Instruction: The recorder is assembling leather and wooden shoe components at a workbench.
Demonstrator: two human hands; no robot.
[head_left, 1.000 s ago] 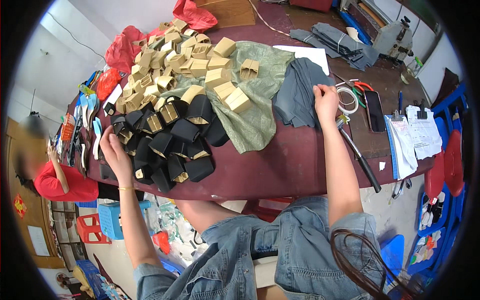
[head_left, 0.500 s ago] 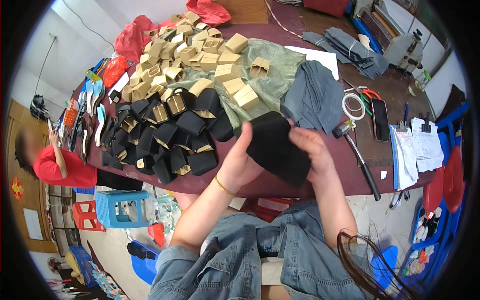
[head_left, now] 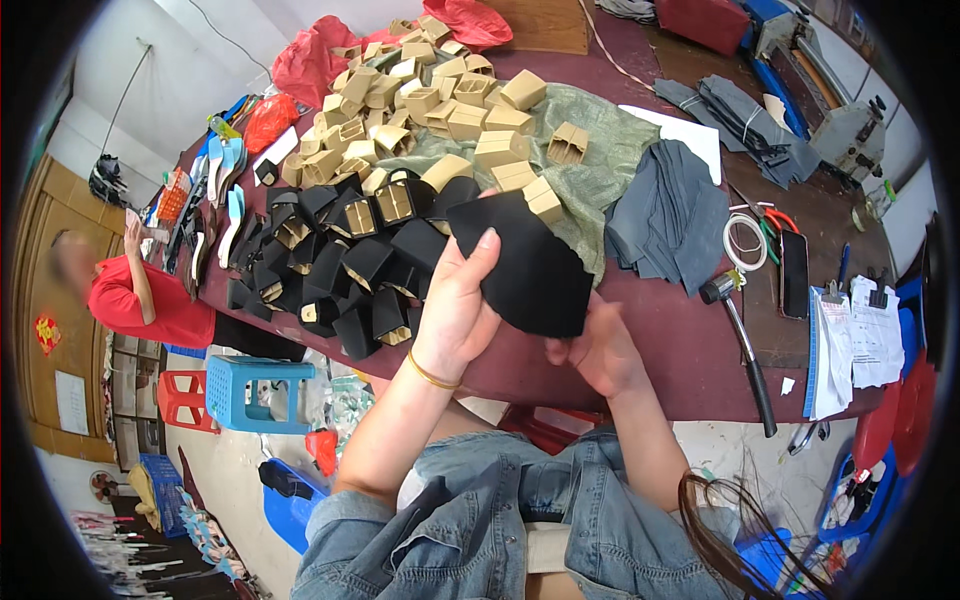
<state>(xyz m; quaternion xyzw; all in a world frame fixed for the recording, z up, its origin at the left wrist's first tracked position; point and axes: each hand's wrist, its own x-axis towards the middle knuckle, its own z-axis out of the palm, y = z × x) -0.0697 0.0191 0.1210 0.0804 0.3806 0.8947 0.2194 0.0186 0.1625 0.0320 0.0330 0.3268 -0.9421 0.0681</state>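
A black piece of cloth-like material (head_left: 530, 265), flared with a curved lower edge, is held up over the table's front part. My left hand (head_left: 460, 310) grips its left side, thumb on the near face and the other fingers mostly hidden behind. At the lower right edge, my right hand (head_left: 605, 355) has its fingers bent against the piece, slightly blurred. Whether a block sits inside the black piece is hidden. Left of my hands lies a pile of black-covered blocks (head_left: 370, 262), their tan hollow ends showing. Behind them are heaped bare tan blocks (head_left: 500, 148).
Grey cloth pieces (head_left: 668, 215) lie stacked on the green sheet (head_left: 590, 110). To the right are a tape roll (head_left: 743, 240), a hammer (head_left: 740, 345), a phone (head_left: 793, 275) and clipped papers (head_left: 875, 335). A person in red (head_left: 145, 300) is at the left; a blue stool (head_left: 258, 393) stands below.
The black piece has shifted left and turned in my hands. My right hand has slid from its right side down to the lower edge. The view has swung slightly left.
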